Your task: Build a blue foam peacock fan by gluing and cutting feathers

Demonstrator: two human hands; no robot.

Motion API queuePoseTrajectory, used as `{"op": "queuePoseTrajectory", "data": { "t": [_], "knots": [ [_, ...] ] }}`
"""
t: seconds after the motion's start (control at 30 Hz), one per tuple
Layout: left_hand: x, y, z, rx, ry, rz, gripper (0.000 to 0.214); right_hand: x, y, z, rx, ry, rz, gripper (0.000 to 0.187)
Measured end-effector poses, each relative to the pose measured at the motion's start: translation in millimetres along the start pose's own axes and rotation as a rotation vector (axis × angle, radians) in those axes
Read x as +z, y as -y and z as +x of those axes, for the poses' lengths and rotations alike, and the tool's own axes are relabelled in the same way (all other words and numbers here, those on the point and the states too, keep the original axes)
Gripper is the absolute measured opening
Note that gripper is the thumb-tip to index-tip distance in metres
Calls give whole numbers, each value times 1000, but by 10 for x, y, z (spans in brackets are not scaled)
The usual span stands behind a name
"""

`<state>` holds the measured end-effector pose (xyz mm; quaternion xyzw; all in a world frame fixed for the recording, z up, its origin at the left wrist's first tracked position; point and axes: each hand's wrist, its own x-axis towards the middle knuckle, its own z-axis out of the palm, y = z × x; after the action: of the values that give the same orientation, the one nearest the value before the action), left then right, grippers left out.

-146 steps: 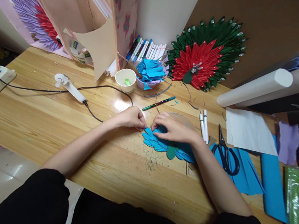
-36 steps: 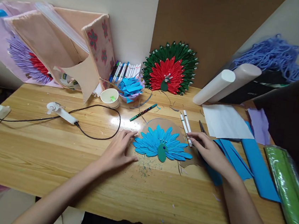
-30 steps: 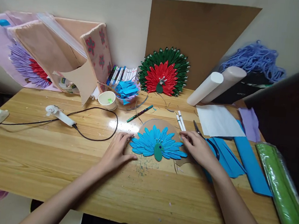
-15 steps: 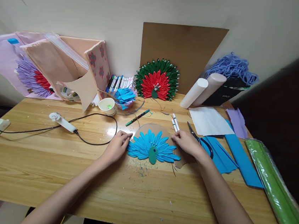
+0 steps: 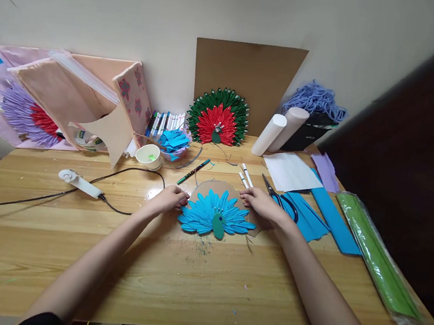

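Observation:
A blue paper peacock (image 5: 211, 213) with a green body lies near the middle of the table, its layered feathers fixed to a rounded cardboard backing (image 5: 218, 186) that shows above them. At its left edge, my left hand (image 5: 170, 198) is closed, fingertips pinched on the rim. On the opposite side my right hand (image 5: 260, 202) pinches the cardboard's right edge, thumb and fingers together. Two white markers (image 5: 246, 175) lie just beyond my right fingers. Scissors (image 5: 276, 192) with dark handles rest to the right of that hand, partly over blue crepe paper (image 5: 306, 218).
A green and black pen (image 5: 193, 171), a paper cup (image 5: 149, 156) and a bowl of blue paper strips (image 5: 174, 145) sit behind. At left lies a white glue gun (image 5: 81, 183) with its black cord. A red-green peacock (image 5: 217, 116) leans at the back; a wrapped green roll (image 5: 379, 257) lies right.
The camera view has shifted, so everything appears slightly further left. Both hands stay at the two sides of the peacock, which lies in much the same place on the table.

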<state>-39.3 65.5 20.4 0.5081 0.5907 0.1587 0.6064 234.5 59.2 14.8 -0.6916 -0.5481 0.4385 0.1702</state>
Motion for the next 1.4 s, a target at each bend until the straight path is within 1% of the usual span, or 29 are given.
{"op": "queuePoseTrajectory", "data": {
  "t": [0.1, 0.2, 0.27, 0.37, 0.43, 0.5, 0.53, 0.6, 0.67, 0.73, 0.77, 0.83, 0.87, 0.9, 0.97, 1.03, 1.07, 1.1, 1.17, 1.2, 1.27, 1.3, 1.33, 1.4],
  "knots": [
    [-34, -65, 21, 3, 78, -2, 29, -23, -16, -21, -1, 10, 58, 23],
    [-42, -102, 39, 71, 149, 5, 35, -53, -48, -36, -30, 22, 83, 22],
    [-47, -122, 41, 118, 155, 23, 37, -67, -63, -42, -82, 10, 58, 23],
    [-88, -168, 19, 148, 94, 69, 39, -82, -55, -36, -202, -3, 20, 18],
    [-146, -220, -6, 181, 28, 83, 39, -105, -15, -12, -262, 63, 73, 18],
    [-225, -293, -32, 228, -36, 59, 38, -157, 58, 34, -296, 134, 152, 24],
    [-271, -335, -45, 255, -67, 32, 37, -199, 105, 64, -313, 140, 185, 26],
    [-373, -419, -67, 291, -121, -31, 36, -315, 212, 129, -379, 61, 222, 28],
    [-480, -482, -89, 286, -144, -70, 40, -469, 311, 182, -462, -82, 251, 28],
    [-579, -507, -120, 245, -168, -38, 48, -640, 371, 208, -512, -245, 287, 27],
    [-620, -503, -144, 250, -269, 20, 50, -724, 382, 209, -516, -323, 299, 27],
    [-671, -463, -207, 263, -526, 243, 47, -875, 365, 195, -499, -472, 271, 26],
    [-680, -430, -245, 233, -602, 366, 43, -938, 343, 184, -491, -545, 224, 25],
    [-679, -391, -283, 212, -644, 471, 39, -992, 317, 172, -485, -614, 161, 24],
    [-647, -302, -350, 217, -694, 580, 39, -1074, 266, 152, -474, -717, 57, 22],
    [-589, -208, -384, 324, -705, 629, 47, -1124, 234, 138, -467, -749, 42, 23],
    [-551, -161, -384, 393, -713, 620, 49, -1141, 226, 132, -464, -746, 61, 25],
    [-507, -113, -373, 431, -693, 611, 49, -1152, 224, 126, -459, -743, 81, 26],
    [-400, -10, -322, 381, -607, 552, 42, -1162, 230, 116, -457, -738, 98, 27],
    [-338, 45, -288, 365, -592, 485, 42, -1162, 233, 115, -456, -731, 99, 27],
    [-201, 157, -217, 398, -613, 384, 45, -1151, 232, 129, -457, -703, 117, 27],
    [-133, 211, -187, 456, -661, 347, 44, -1141, 226, 145, -460, -682, 139, 28],
    [-68, 260, -164, 500, -688, 343, 44, -1127, 216, 167, -461, -662, 165, 28],
    [36, 336, -139, 537, -728, 344, 43, -1093, 192, 222, -463, -620, 213, 29]
  ]
}}
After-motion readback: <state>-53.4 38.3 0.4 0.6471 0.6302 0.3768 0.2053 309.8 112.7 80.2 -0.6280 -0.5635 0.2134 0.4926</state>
